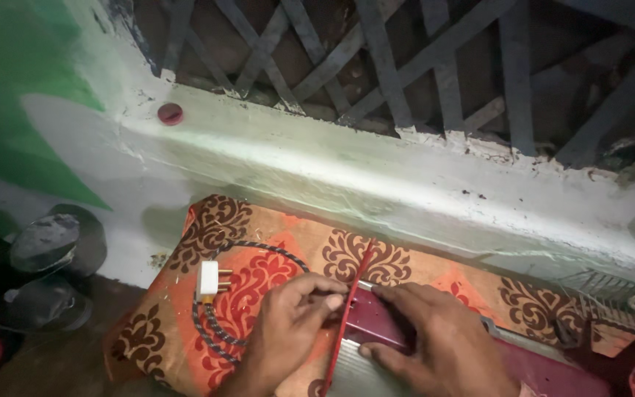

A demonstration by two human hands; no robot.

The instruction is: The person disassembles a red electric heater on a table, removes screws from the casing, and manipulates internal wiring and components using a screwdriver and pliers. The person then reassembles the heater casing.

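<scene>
A white plug (208, 279) is lying near the left end of the patterned cushion (207, 228), its braided cord (211, 323) looping beside it toward the cushion's near left corner. A white ledge (376, 176) is running just behind the cushion's far edge, with a small red cap (170, 113) sitting on the ledge's left end. A dark metal grille (406, 66) is standing above the ledge. Dusty dark shoes (49, 272) are lying on the floor (53, 360), left of the cushion.
</scene>
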